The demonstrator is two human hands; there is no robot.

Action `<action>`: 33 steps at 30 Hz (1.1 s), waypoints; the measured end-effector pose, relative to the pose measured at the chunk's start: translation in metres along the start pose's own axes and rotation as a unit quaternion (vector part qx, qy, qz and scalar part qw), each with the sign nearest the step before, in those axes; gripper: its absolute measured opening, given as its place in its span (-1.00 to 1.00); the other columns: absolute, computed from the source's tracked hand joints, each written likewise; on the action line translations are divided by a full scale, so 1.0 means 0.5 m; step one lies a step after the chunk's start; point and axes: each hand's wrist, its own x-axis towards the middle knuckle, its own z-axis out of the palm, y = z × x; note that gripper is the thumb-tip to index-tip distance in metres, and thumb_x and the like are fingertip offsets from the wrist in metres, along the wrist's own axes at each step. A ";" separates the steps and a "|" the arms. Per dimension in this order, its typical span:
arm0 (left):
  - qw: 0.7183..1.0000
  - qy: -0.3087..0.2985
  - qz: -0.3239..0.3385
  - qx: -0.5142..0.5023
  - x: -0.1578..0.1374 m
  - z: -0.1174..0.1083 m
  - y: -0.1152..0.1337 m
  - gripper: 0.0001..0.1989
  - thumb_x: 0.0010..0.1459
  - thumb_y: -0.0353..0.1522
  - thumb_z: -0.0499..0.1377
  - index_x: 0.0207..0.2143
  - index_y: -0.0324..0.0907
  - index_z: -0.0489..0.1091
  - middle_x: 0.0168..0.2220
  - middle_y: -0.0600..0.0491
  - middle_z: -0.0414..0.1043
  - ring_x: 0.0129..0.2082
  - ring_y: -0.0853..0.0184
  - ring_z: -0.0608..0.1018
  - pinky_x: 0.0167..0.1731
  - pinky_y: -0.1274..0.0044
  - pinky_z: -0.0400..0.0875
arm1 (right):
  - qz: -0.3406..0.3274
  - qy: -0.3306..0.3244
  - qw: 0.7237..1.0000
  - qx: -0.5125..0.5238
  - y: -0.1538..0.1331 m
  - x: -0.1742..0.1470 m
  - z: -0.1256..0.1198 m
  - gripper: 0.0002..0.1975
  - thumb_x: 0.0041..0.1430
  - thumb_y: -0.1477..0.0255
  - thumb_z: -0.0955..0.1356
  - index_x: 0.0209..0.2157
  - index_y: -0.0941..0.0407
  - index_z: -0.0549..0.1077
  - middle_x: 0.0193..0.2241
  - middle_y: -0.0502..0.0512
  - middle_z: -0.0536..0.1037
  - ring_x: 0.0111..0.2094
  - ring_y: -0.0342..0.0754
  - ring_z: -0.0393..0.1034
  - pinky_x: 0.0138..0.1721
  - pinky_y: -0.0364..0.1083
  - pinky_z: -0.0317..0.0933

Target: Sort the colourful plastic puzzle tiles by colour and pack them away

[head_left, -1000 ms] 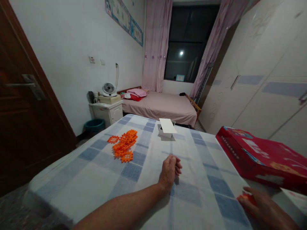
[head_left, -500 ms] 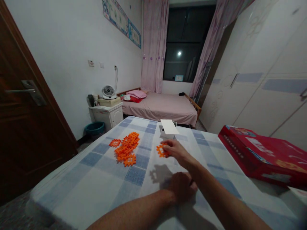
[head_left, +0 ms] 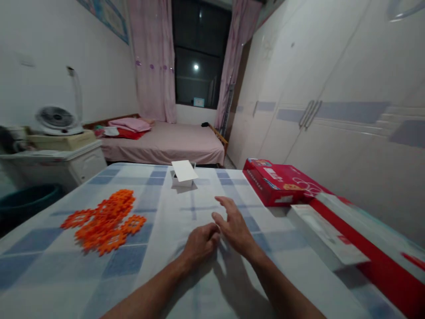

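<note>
My left hand (head_left: 201,242) rests on the checked cloth with its fingers curled in; whatever it may hold is hidden. Just right of it, my right hand (head_left: 235,226) is raised a little, fingers apart and nothing in them. The two hands are close together near the thumbs. Left of both lies a heap of orange interlocking plastic pieces (head_left: 108,217), flat squares with notched edges and open centres. One such piece (head_left: 133,224) lies at the heap's right side. Beyond the hands stands a small white box (head_left: 182,182) with a white lid (head_left: 184,170) lying askew on top.
A red box (head_left: 275,181) stands at the table's right side. Nearer, a white box (head_left: 328,235) lies beside a larger red and white box (head_left: 372,257). The blue-and-white checked tablecloth (head_left: 159,283) covers the table. Behind are a bed (head_left: 175,144) and wardrobe (head_left: 299,75).
The view has turned right. My right hand has let go of the orange piece, and a piece now lies at the heap's right side. My hands are now side by side, no longer crossed.
</note>
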 end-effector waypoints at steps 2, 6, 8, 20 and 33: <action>0.974 -0.068 0.061 0.206 0.003 -0.004 0.005 -0.95 -0.08 -0.37 0.21 -0.56 -0.12 0.43 -0.60 0.09 0.35 -0.50 0.30 0.41 -0.40 0.53 0.28 | 0.024 0.117 0.988 -0.100 0.050 -0.031 -0.088 -0.59 0.08 0.38 0.26 0.01 0.10 0.32 0.02 0.18 0.33 0.09 0.04 0.16 0.14 0.07 0.01; 0.920 -0.093 0.124 0.361 0.002 -0.011 0.012 -0.85 0.02 -0.31 0.13 -0.48 -0.12 0.47 -0.58 0.10 0.38 -0.52 0.32 0.40 -0.46 0.56 0.18 | 0.097 0.273 0.895 -0.340 0.139 -0.104 -0.255 -0.50 0.08 0.27 0.24 0.04 0.20 0.29 0.07 0.32 0.27 0.13 0.16 0.07 0.13 0.17 -0.03; 0.911 -0.095 0.127 0.382 0.001 -0.010 0.013 -0.84 0.03 -0.30 0.11 -0.46 -0.12 0.47 -0.58 0.10 0.39 -0.51 0.32 0.40 -0.46 0.56 0.17 | 0.157 0.292 0.843 -0.424 0.168 -0.143 -0.318 -0.44 0.09 0.22 0.21 0.07 0.23 0.26 0.09 0.37 0.23 0.13 0.22 0.05 0.08 0.23 -0.01; 0.890 -0.106 0.136 0.423 0.000 -0.013 0.010 -0.81 0.09 -0.30 0.06 -0.42 -0.13 0.45 -0.54 0.10 0.41 -0.49 0.33 0.43 -0.43 0.56 0.19 | 0.353 0.183 0.802 -0.445 0.246 -0.219 -0.407 -0.17 0.06 -0.06 0.10 0.20 0.24 0.09 0.11 0.38 0.22 0.11 0.35 0.05 -0.09 0.36 0.10; 0.858 -0.120 0.127 0.483 0.004 -0.016 0.004 -0.77 0.12 -0.33 -0.02 -0.35 -0.18 0.41 -0.48 0.08 0.42 -0.44 0.34 0.45 -0.39 0.55 0.21 | 0.371 0.196 0.782 -0.461 0.241 -0.221 -0.409 -0.26 0.12 -0.07 0.00 0.04 0.18 0.31 -0.01 0.34 0.31 -0.01 0.29 0.17 -0.11 0.28 0.14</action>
